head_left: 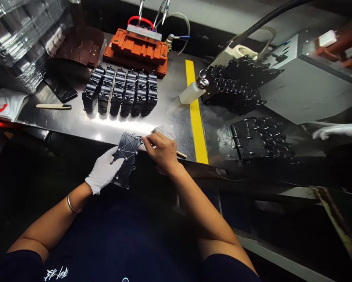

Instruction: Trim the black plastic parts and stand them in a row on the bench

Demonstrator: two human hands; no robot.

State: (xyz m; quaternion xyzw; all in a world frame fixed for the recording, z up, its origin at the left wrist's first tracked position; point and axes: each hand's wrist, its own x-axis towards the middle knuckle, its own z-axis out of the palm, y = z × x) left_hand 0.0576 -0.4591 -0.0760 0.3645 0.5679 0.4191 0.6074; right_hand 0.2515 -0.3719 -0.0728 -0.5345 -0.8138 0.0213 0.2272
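Observation:
My left hand [104, 168], in a white glove, grips a flat black plastic housing [127, 158] by its left side, tilted in front of the bench edge. The housing has crossed ribs and several small metal rings along its border. At its upper right corner my bare right hand [162, 152] is closed in a pinch, fingertips at one of the rings. Whatever is between those fingertips is too small to make out. A crumpled clear plastic bag [166, 131] lies just behind the right hand.
Black housings [120, 94] stand in rows before an orange fixture [137, 53]. A phone [61, 88] and a cream-handled tool [54, 106] lie left. Right are a white bottle [192, 93], yellow tape [198, 133], stacked black parts [237, 86] and another person's gloved hand [321, 133].

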